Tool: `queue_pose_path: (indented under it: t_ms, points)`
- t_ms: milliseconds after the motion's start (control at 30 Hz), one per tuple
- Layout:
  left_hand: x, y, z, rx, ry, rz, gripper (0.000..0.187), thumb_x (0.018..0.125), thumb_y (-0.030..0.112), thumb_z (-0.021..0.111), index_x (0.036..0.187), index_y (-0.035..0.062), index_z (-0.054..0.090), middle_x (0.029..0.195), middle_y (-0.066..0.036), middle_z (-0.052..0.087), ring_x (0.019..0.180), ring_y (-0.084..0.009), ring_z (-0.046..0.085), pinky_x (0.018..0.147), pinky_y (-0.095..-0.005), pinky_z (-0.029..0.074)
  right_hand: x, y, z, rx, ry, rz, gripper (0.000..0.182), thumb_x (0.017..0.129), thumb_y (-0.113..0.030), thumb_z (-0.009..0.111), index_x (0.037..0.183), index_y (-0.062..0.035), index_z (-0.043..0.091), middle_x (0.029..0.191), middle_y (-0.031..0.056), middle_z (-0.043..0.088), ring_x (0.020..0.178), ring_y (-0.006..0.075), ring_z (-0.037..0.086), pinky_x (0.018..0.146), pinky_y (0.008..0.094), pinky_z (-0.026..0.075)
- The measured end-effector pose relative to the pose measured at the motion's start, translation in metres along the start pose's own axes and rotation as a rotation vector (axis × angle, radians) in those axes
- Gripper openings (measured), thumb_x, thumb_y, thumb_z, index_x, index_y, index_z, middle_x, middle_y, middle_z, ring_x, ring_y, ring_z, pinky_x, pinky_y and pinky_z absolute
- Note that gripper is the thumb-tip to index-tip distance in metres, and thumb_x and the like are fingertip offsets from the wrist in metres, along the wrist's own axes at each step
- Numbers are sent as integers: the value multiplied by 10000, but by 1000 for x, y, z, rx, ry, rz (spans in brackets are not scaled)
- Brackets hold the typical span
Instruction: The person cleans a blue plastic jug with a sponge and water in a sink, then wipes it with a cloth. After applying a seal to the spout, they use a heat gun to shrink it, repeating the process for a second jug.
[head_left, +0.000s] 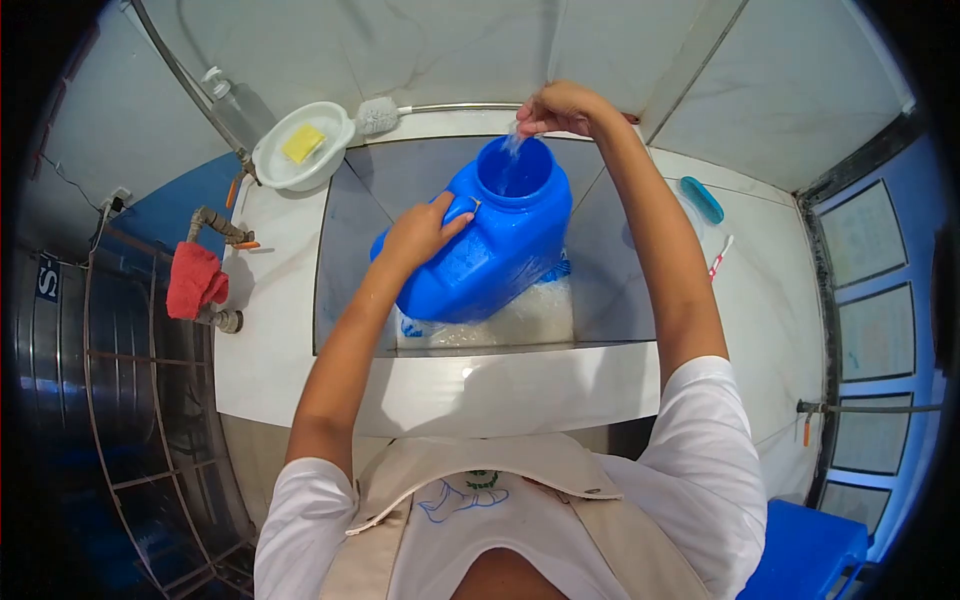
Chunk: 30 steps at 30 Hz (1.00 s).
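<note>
A large blue plastic container (480,240) stands tilted in a grey-tiled basin, its round mouth open at the top. My left hand (425,232) is wrapped round the container's handle. Just above the mouth is my right hand (558,110), its fingers bent together, with clear water (513,150) running down from them into the container. Whether the fingers hold anything else is too small to tell. Under the container lies a whitish, plastic-covered slab (520,318).
At the upper left are a white bowl (270,160) with a yellow sponge (303,144), a pump bottle (240,112) and a white brush (378,116). A red cloth (197,281) hangs on a tap. On the right ledge lie a teal brush (702,200) and a toothbrush (720,257).
</note>
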<state>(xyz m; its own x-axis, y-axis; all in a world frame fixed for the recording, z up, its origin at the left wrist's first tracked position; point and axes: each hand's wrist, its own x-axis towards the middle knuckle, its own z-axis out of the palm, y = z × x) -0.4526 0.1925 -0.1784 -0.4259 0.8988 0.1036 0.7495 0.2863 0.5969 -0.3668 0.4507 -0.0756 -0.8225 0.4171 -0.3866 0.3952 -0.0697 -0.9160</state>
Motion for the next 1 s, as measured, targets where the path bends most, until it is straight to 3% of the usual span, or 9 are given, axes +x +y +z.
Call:
queue_pose_path:
  t_ms: [67,133,200,433,533,567,633,733,1000]
  points:
    - [19,-4,-5,219,-50,155,424,832,453,494,1005,67,510,811,-222,597,743,-408,575,616,-466,450,-6,-8,5,-7,8,8,164,808,21,438,893,129,527,886,227,594,760,240,642,712,231,552]
    - [42,4,9,312,-12,142,405,817,383,551,1016,31,514,873,-197,581,824,-375,555,698,-436,433,-5,-10,5,33,-48,-2,179,814,17,435,902,142,528,911,239,588,797,251,642,726,231,551]
    - [66,7,31,404,337,363,363,807,337,566,1009,38,519,914,-176,571,860,-359,536,754,-449,408,-3,-11,4,105,-68,-13,171,810,35,424,884,151,525,887,255,592,787,268,644,715,245,556]
    - [113,37,58,87,271,551,302,823,258,553,982,4,515,994,-189,560,937,-375,526,786,-442,419,-7,-9,1,231,-98,-51,185,822,19,419,896,152,525,935,249,578,838,283,635,780,242,541]
    - [109,48,55,180,328,589,312,810,294,573,942,14,538,972,-191,571,951,-364,530,783,-442,431,-5,-9,-1,194,-104,-72,173,813,29,417,871,144,532,902,233,585,849,280,634,781,240,537]
    - [108,50,50,180,325,589,312,810,294,573,942,14,538,972,-191,571,951,-364,530,783,-442,431,-4,-8,-2,197,-103,-71,173,813,29,417,871,144,532,902,233,585,849,280,634,781,240,537]
    - [102,52,36,252,-16,458,357,778,359,605,915,33,556,943,-190,583,945,-355,533,754,-445,434,-4,-6,-5,101,-99,-100,155,798,5,442,840,101,557,876,193,598,820,239,639,744,240,543]
    - [89,43,21,199,-101,436,375,714,389,624,863,48,572,818,-150,592,869,-330,548,771,-442,405,-10,-6,-4,1,-31,-135,144,755,23,447,799,85,570,805,177,609,697,231,647,675,260,555]
    - [45,5,-5,196,-81,590,269,693,293,586,827,63,552,818,-111,537,832,-282,489,785,-394,357,-2,9,-5,-46,-29,-135,141,786,-50,481,813,50,578,802,130,606,719,174,628,673,243,545]
